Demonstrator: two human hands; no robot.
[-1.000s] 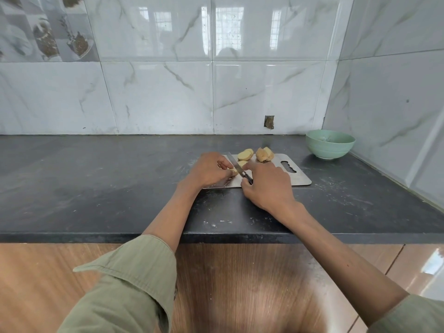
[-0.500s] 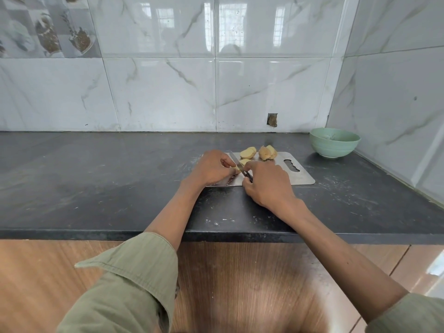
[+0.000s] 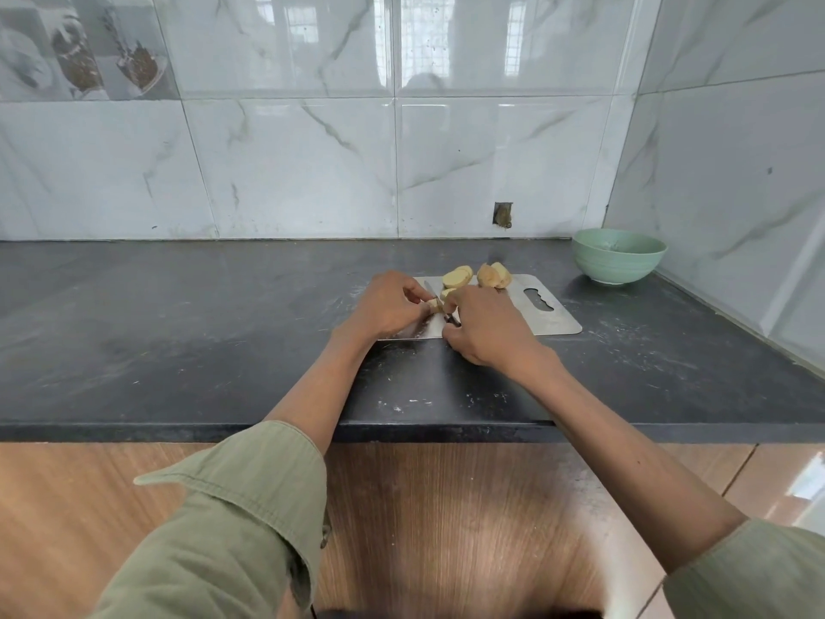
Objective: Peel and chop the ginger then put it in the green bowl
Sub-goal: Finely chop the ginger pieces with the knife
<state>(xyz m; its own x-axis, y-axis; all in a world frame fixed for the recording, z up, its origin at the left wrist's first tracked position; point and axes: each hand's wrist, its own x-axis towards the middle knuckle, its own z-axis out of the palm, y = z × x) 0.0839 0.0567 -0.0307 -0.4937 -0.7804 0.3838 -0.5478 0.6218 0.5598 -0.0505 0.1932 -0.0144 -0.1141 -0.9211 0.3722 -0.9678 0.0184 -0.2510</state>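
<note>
A steel cutting board (image 3: 556, 321) lies on the dark counter. On its far edge sit peeled yellow ginger slices (image 3: 457, 277) and a browner ginger chunk (image 3: 493, 275). My left hand (image 3: 384, 306) pinches a small ginger piece (image 3: 434, 305) on the board. My right hand (image 3: 486, 326) grips a knife (image 3: 432, 290) by its dark handle, the blade lying across that piece. The green bowl (image 3: 618, 256) stands at the back right, near the corner of the walls.
The black counter (image 3: 178, 328) stretches far to the left, its front edge near my elbows. Tiled walls close off the back and the right side. Wooden cabinet fronts lie below the counter.
The knife blade has come down from a raised slant onto the small ginger piece, and my hands have drawn closer together. The view has tilted a little.
</note>
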